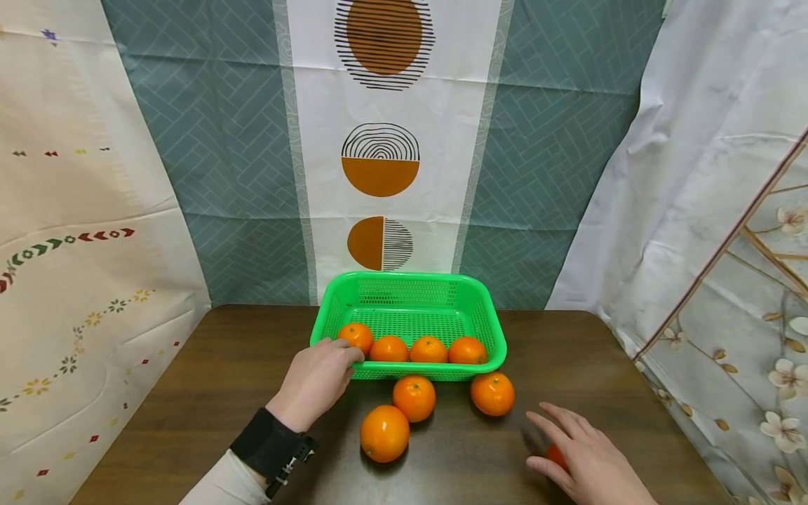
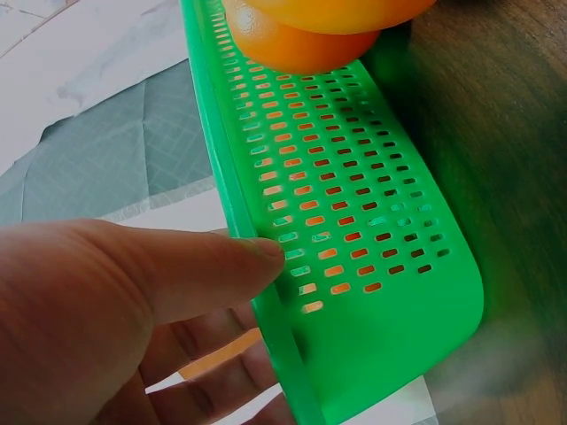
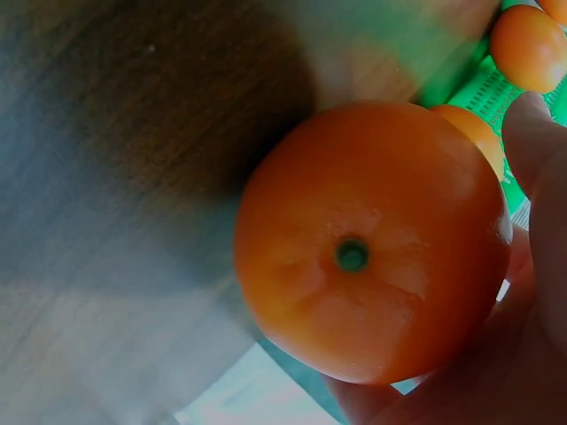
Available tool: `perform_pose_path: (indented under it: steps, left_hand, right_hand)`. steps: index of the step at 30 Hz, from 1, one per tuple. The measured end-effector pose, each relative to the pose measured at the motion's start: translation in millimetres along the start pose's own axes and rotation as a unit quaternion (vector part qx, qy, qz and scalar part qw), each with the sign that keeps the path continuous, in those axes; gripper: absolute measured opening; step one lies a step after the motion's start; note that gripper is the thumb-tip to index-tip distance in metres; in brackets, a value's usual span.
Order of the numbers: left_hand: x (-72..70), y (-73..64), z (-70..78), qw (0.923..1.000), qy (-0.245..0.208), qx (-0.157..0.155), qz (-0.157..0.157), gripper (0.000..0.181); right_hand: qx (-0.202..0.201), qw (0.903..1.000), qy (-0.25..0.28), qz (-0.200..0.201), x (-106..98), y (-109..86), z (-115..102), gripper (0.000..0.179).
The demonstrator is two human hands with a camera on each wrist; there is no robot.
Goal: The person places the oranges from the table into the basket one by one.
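Note:
My left hand (image 1: 320, 379) grips the near left rim of a green plastic basket (image 1: 495, 330). In the left wrist view its thumb (image 2: 257, 257) lies on the outer side of the rim, with the fingers behind it. Several oranges (image 1: 429, 349) sit in a row along the basket's near side. My right hand (image 1: 587, 456) is over an orange (image 3: 372, 243) on the right of the table, its fingers spread and reaching past the fruit. In the head view that orange is mostly hidden under the hand.
Two oranges, one nearer (image 1: 384, 433) and one farther (image 1: 414, 398), lie together in front of the basket. Another orange (image 1: 493, 393) is by its near right corner. The brown wooden table (image 1: 252, 344) ends at patterned cloth hangings (image 1: 246, 175).

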State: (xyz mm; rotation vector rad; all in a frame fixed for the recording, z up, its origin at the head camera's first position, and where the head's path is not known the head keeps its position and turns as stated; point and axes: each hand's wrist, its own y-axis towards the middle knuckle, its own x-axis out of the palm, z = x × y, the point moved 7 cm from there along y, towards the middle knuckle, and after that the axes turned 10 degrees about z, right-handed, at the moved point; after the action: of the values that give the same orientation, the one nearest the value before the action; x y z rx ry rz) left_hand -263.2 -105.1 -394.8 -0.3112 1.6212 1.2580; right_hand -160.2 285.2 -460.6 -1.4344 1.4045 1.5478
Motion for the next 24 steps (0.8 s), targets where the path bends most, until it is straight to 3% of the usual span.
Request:
perform_pose_path:
  steps: [10, 24]
  left_hand:
    - [-1.1, -1.1, 0.3, 1.0, -0.002, 0.0, 0.003, 0.024]
    - [-1.2, 0.2, 0.4, 1.0, -0.003, -0.005, -0.007, 0.023]
  right_hand:
    - [0.024, 0.9991, 0.009, -0.034, 7, -0.4, 5, 0.073]
    - [0.069, 0.9943, 0.001, -0.081, 12, -0.4, 13, 0.062]
